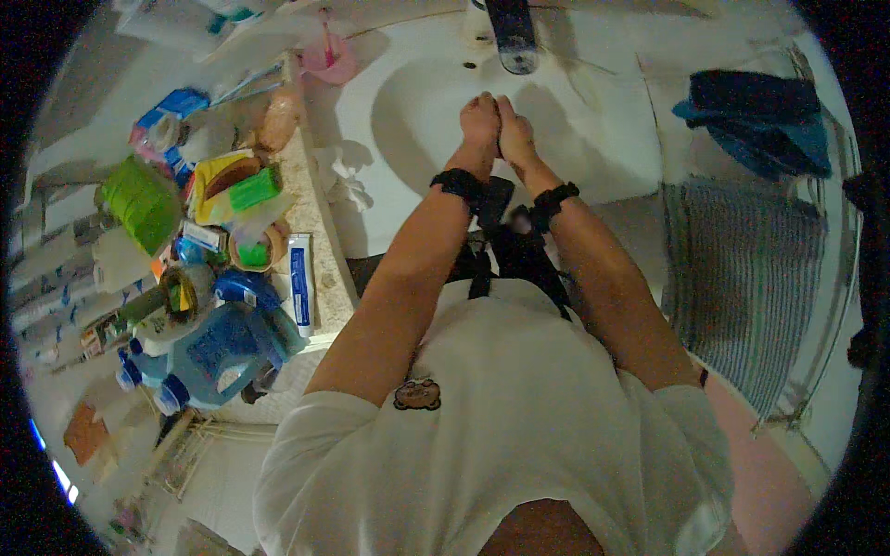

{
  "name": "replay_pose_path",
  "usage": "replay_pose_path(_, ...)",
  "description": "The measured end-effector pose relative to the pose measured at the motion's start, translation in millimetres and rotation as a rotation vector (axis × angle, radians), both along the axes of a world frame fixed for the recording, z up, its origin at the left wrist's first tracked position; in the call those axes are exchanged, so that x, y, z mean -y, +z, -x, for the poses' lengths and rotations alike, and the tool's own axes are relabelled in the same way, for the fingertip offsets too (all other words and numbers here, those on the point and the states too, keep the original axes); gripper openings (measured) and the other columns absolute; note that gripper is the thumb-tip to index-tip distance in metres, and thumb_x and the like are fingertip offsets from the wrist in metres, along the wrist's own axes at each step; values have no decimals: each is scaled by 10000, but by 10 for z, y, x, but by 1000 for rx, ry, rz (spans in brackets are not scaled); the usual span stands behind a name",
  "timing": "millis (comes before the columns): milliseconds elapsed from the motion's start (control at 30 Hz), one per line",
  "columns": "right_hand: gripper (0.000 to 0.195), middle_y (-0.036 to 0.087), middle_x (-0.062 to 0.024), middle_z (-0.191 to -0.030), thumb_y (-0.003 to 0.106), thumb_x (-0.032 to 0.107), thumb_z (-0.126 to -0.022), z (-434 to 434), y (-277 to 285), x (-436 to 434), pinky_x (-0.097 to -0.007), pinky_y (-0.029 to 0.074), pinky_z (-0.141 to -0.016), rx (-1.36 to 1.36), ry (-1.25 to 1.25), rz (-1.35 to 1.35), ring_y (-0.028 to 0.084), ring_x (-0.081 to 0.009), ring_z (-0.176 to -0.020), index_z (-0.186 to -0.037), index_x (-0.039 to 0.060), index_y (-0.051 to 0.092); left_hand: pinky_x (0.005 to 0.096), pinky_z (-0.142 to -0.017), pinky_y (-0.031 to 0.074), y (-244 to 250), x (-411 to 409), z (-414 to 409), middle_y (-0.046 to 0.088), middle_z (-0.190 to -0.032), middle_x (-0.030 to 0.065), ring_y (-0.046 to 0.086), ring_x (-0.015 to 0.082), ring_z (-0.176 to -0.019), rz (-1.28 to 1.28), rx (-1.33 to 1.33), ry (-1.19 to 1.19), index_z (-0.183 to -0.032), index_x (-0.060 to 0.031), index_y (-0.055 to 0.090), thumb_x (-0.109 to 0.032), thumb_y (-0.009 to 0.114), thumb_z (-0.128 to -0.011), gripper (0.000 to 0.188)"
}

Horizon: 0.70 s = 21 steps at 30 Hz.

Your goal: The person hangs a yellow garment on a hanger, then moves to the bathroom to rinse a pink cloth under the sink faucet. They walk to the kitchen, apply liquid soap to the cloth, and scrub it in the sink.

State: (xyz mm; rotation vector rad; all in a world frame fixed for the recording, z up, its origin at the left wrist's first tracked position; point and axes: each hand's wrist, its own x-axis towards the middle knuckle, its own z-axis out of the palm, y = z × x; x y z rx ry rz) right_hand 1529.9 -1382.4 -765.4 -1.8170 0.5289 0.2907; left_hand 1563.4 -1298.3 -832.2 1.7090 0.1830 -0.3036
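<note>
Over the white washbasin (417,104), my left hand (481,128) and my right hand (516,132) are pressed together, side by side. Both have curled fingers, and a thin dark gap or edge shows between them; whether anything is held there cannot be told. The dark-topped faucet (516,42) stands just beyond my fingertips. Each wrist wears a black band. Below the hands, dark items hang near my waist. A crumpled white tissue or cloth (351,174) lies on the basin's rim to the left.
On the left, a stone-like ledge (323,278) holds a toothpaste tube (300,285), green soap packs (254,190) and a blue detergent jug (215,354). A pink cup (330,61) stands at the basin's back left. Blue cloths (761,125) and a striped towel (744,278) hang at right.
</note>
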Motion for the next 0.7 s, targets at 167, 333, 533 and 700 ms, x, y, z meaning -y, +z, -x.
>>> replay_pose_path(167,715,670,-84,-949,473,766,-829,43,385,86,-455,513,-794,-347,-83,-771,630,-255,-877,-1027,97,626,426,-750,479,651,-122,128,672,-826,187,632,341,-793,88,-83,114,-916,24,660,-490,511,-941,536)
replay_pose_path(333,751,662,-61,-1047,499,808,-780,46,45,395,-427,506,-881,-169,-142,-1142,627,-229,-977,-1034,114,635,446,-954,423,1034,-46,530,610,-1142,175,556,352,-1090,-253,663,-96,-1114,-59,619,-476,625,-852,492)
replay_pose_path(533,723,660,-36,-1000,507,799,-784,318,817,226,-362,506,-878,-293,-122,-1109,625,-184,-952,-1005,121,629,468,-1014,397,1139,-340,481,597,-1150,130,492,360,-1215,-471,1150,-320,-1084,-83,626,-563,685,-744,592)
replay_pose_path(700,675,652,-41,-1007,483,752,-842,414,895,182,-365,517,-759,21,-110,-820,613,-170,-918,-1027,118,619,426,-780,460,1583,12,673,627,-919,159,562,351,-884,-246,828,-76,-911,-42,612,-469,657,-813,441)
